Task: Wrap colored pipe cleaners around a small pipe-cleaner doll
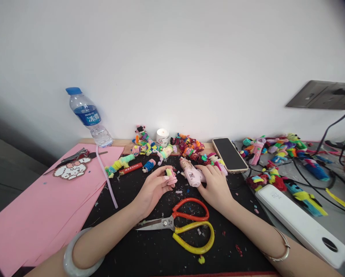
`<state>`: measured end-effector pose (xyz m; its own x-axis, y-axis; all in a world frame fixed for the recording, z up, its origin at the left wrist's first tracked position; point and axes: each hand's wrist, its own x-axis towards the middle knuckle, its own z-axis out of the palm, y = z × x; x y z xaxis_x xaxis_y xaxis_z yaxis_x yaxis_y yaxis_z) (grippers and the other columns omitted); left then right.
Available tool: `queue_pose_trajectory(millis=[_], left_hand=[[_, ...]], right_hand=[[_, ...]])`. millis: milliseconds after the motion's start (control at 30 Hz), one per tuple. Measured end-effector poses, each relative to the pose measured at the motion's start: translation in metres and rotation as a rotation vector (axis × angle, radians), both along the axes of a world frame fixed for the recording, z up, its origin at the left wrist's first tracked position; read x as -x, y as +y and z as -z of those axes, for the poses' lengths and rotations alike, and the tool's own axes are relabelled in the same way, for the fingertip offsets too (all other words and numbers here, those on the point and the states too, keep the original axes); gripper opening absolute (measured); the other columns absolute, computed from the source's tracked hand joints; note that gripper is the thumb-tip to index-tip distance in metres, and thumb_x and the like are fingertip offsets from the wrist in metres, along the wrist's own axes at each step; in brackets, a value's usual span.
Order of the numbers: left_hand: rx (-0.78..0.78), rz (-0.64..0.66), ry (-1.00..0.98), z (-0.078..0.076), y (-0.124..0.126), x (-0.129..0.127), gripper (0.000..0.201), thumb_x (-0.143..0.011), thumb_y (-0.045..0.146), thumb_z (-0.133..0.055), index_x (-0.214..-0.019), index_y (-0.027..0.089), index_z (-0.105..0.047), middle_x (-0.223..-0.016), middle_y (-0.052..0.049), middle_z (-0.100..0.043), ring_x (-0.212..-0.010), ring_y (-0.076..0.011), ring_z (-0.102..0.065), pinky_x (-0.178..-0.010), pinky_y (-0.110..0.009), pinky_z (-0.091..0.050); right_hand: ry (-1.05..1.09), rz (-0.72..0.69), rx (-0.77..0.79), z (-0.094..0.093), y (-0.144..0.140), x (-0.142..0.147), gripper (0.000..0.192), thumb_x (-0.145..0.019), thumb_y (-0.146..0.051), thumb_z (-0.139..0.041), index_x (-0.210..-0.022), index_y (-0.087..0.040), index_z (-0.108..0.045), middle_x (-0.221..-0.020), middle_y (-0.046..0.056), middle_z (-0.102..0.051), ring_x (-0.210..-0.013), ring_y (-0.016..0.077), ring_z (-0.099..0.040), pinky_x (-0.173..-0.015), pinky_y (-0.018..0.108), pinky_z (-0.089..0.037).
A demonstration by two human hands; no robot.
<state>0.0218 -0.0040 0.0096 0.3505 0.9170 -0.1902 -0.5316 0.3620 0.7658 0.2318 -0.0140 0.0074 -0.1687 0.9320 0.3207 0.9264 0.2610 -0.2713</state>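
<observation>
Bare forearms, no sleeves; pale jade bangle (81,256) left wrist, thin silver bangle (279,246) right.

pink glue gun (193,175) | orange-yellow scissors (186,227) | black mat (160,250) | pink paper (39,215)

Scissors (179,227) in front of hands; phone (229,154) right, bottle (88,115) back-left.

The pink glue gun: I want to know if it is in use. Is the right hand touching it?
Touching. The head view shows the right hand resting on the pink glue gun, fingers laid over its rear with no gap.
</observation>
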Motion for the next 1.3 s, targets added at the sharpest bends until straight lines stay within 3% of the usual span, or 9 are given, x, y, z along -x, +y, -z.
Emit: queue_pose_trajectory(millis=[133, 233, 400, 600, 1300], left_hand=[[-0.002, -0.005, -0.031, 0.0002, 0.0003, 0.001, 0.025, -0.076, 0.016, -0.058, -0.101, 0.016, -0.061, -0.085, -0.004, -0.06, -0.076, -0.0123, -0.058, -0.071, -0.025, -0.046], [0.013, -0.02, -0.044, -0.0001, 0.0012, 0.0015, 0.024, -0.076, 0.015, -0.056, -0.1, 0.016, -0.06, -0.082, -0.003, -0.058, -0.073, -0.0109, -0.056, -0.071, -0.024, -0.045], [0.016, -0.035, -0.054, -0.0018, 0.0023, 0.0012, 0.025, -0.074, 0.016, -0.058, -0.099, 0.016, -0.061, -0.078, -0.002, -0.058, -0.07, -0.0101, -0.055, -0.067, -0.023, -0.044], [0.044, -0.053, 0.002, -0.0033, 0.0019, 0.0003, 0.029, -0.072, 0.017, -0.061, -0.101, 0.017, -0.06, -0.076, -0.002, -0.06, -0.073, -0.0118, -0.059, -0.069, -0.023, -0.045], [0.017, -0.03, 0.031, -0.0027, 0.0005, 0.0005, 0.03, -0.072, 0.018, -0.064, -0.102, 0.019, -0.062, -0.083, -0.002, -0.061, -0.075, -0.0127, -0.059, -0.071, -0.025, -0.044]], right_hand=[[0.335, -0.127, -0.006, 0.0006, 0.0043, -0.0031, 0.018, -0.08, -0.02, -0.053, -0.096, -0.017, -0.059, -0.09, 0.007, -0.061, -0.084, 0.0218, -0.054, -0.075, 0.032, -0.042], [0.577, -0.186, 0.076, 0.001, 0.0065, -0.0042, 0.008, -0.079, -0.02, -0.054, -0.086, -0.017, -0.057, -0.081, 0.004, -0.06, -0.071, 0.017, -0.054, -0.065, 0.027, -0.042], [0.784, -0.237, 0.205, -0.0023, 0.0066, -0.0032, 0.01, -0.07, -0.02, -0.061, -0.071, -0.018, -0.051, -0.065, -0.003, -0.051, -0.056, 0.0111, -0.044, -0.051, 0.022, -0.035], [0.807, -0.307, 0.278, -0.0065, 0.004, 0.0001, 0.021, -0.067, -0.018, -0.062, -0.061, -0.019, -0.042, -0.058, -0.006, -0.039, -0.051, 0.0082, -0.034, -0.047, 0.021, -0.027], [0.785, -0.3, 0.275, -0.0047, 0.0034, -0.0004, 0.019, -0.066, -0.018, -0.062, -0.062, -0.019, -0.043, -0.058, -0.005, -0.042, -0.051, 0.0088, -0.037, -0.047, 0.02, -0.03]])
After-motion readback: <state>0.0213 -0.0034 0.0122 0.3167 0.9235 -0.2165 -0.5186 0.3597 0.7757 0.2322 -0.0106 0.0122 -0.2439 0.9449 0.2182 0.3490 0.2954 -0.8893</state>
